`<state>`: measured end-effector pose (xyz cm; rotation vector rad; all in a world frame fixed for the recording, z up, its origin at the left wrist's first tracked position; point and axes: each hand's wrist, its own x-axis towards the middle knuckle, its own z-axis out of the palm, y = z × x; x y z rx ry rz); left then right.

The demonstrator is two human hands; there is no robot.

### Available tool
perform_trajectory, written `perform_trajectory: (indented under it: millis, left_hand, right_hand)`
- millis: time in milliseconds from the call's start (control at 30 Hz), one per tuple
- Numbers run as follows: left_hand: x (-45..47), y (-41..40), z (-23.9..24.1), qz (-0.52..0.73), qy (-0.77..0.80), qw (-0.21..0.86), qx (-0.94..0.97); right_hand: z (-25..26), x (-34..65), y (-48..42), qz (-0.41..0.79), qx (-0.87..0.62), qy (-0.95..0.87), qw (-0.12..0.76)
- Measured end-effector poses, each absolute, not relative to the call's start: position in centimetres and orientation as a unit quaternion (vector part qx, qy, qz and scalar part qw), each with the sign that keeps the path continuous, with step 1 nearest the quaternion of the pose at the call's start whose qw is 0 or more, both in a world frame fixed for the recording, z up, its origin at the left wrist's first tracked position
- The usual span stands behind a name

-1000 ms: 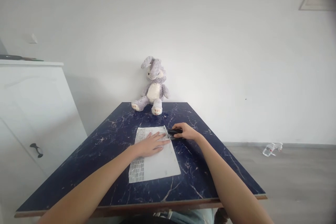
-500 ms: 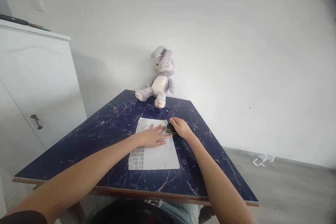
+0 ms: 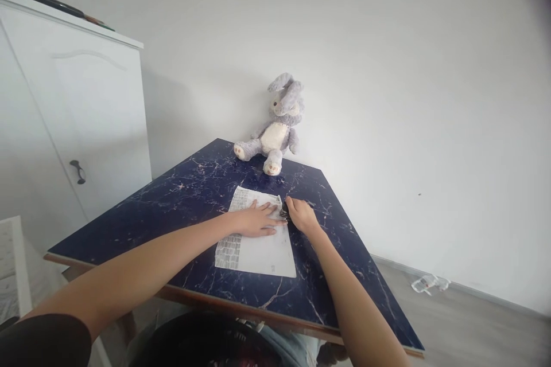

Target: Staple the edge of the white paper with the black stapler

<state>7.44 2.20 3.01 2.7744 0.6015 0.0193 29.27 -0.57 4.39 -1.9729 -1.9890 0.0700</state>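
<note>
A white sheet of paper (image 3: pixel 267 252) lies on the dark blue marbled table (image 3: pixel 172 206), its left strip covered with grey printed or drawn blocks. My left hand (image 3: pixel 258 221) rests flat on the sheet's upper half with fingers spread. At the paper's upper right edge, my right hand (image 3: pixel 302 215) is closed over a small black tool with metal parts (image 3: pixel 284 210), perhaps a stapler or hole punch. The hand covers most of that tool, so its exact kind is not clear. Fingertips of my left hand come close to it.
A grey plush rabbit (image 3: pixel 275 135) sits at the table's far edge against the white wall (image 3: pixel 408 97). To the left stands a white cabinet (image 3: pixel 103 109) with long items on top. Clear plastic (image 3: pixel 430 283) lies on the floor at right.
The view has turned slightly left, so the table and rabbit appear shifted right. Both hands keep their places on the paper and the black tool.
</note>
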Motion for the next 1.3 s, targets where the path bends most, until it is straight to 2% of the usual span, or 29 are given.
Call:
perform_trajectory:
  millis: [267, 600, 1100, 1300]
  left_hand:
    - [7.0, 2.0, 3.0, 0.028, 0.21, 0.174, 0.962]
    - [7.4, 2.5, 2.2, 0.041, 0.213, 0.176, 0.96]
    - [7.5, 2.1, 2.6, 0.031, 0.218, 0.164, 0.962]
    - [7.6, 2.4, 2.3, 0.03, 0.22, 0.172, 0.96]
  right_hand:
    - [4.0, 29.5, -0.1, 0.018, -0.703, -0.69, 0.17]
    - [3.5, 29.1, 0.0, -0.049, -0.689, -0.714, 0.119]
    - [3.4, 28.3, -0.4, -0.114, -0.686, -0.712, 0.097]
    - [2.7, 27.1, -0.7, -0.157, -0.636, -0.751, 0.085]
